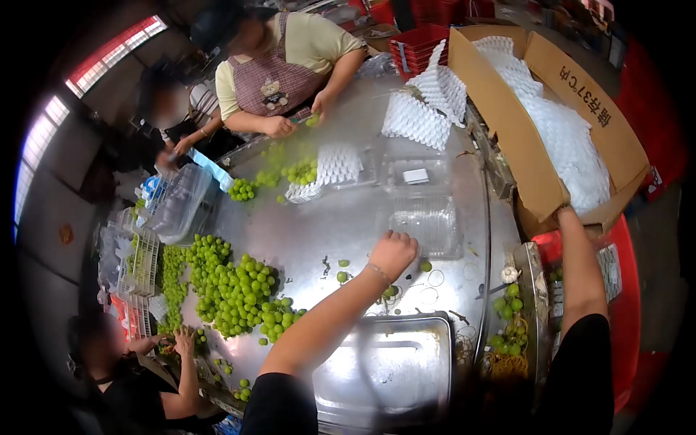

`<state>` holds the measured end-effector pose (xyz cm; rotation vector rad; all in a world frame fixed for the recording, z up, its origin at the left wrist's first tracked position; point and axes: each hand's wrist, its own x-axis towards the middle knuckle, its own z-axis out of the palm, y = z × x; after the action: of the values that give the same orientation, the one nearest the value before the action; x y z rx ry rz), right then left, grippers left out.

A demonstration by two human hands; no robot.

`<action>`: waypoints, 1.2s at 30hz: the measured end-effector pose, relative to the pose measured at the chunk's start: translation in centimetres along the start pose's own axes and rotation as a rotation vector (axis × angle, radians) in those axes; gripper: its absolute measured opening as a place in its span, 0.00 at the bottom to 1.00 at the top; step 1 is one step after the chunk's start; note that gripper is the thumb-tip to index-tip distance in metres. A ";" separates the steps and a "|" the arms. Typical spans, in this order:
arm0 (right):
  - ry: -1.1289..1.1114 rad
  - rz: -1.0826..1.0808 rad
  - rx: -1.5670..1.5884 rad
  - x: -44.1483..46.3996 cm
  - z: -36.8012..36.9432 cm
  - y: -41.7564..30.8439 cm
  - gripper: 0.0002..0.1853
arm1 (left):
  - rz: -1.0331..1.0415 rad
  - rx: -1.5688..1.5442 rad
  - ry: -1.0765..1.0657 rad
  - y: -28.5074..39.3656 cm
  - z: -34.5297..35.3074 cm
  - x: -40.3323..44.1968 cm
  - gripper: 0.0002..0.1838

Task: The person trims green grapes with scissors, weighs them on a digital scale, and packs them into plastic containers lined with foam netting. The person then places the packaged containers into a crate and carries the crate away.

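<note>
Over the metal table, my left hand (pixel 395 254) has its fingers curled in, beside the left edge of an open clear plastic box (pixel 428 226); whatever it may hold is hidden. A small white block (pixel 416 176) lies in the box's upper half. At the near corner of a cardboard carton (pixel 511 116), my right hand (pixel 564 213) shows only in part, its fingers hidden by the cardboard. White foam netting sheets (pixel 565 138) fill the carton. A few loose green grapes (pixel 342 276) lie left of my left hand.
A large pile of green grapes (pixel 232 290) covers the table's left side. An empty metal tray (pixel 384 370) lies near me. Foam sheets (pixel 417 119) rest at the far side. Three people work around the table (pixel 312 225). A red basket (pixel 623 326) stands at the right.
</note>
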<state>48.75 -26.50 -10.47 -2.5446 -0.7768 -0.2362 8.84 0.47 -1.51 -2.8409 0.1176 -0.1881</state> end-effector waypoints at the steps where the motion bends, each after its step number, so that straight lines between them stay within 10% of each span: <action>1: 0.109 -0.083 0.073 0.6 1.6 2.4 0.20 | 0.011 0.001 0.005 -0.1 -0.1 0.2 0.06; 4: 0.200 0.343 0.020 -0.9 -11.0 -10.5 0.15 | -0.064 -0.133 0.113 -1.9 -1.1 0.8 0.06; 9: 0.797 0.064 0.108 1.5 -14.1 -8.1 0.12 | -0.394 -0.331 0.291 -5.3 -5.5 2.8 0.12; 12: 0.431 0.324 0.123 0.7 -18.5 -10.7 0.12 | -0.188 -0.203 0.472 -6.6 -6.8 3.0 0.13; 14: 0.136 0.057 0.028 2.1 -18.3 -8.8 0.13 | -0.187 -0.265 0.343 -7.2 -7.0 2.8 0.12; 18: 0.735 0.017 0.193 0.4 -23.3 -14.0 0.11 | -0.228 -0.423 0.417 -7.9 -7.9 2.3 0.09; 23: 0.649 -0.042 0.315 -2.4 -28.9 -19.4 0.12 | -0.279 -0.287 0.645 -8.3 -9.6 0.8 0.09; 25: 0.096 0.042 0.459 -4.1 -29.3 -20.5 0.13 | -0.225 -0.351 0.505 -8.4 -10.3 0.5 0.10; 29: 0.449 -0.034 0.468 -5.8 -26.9 -19.0 0.15 | -0.278 -0.367 0.450 -8.6 -10.0 -1.0 0.11; 32: 0.098 -0.101 0.157 -10.0 -26.5 -20.1 0.17 | -0.318 -0.375 0.566 -9.4 -11.8 -1.7 0.11; 36: 0.580 0.042 0.609 -14.6 -27.8 -19.8 0.16 | -0.313 -0.328 0.701 -7.1 -14.6 -5.2 0.15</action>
<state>24.83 -32.44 17.20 -1.7810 -0.4681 -0.5892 2.07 3.61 13.83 -2.9455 -0.1712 -1.3323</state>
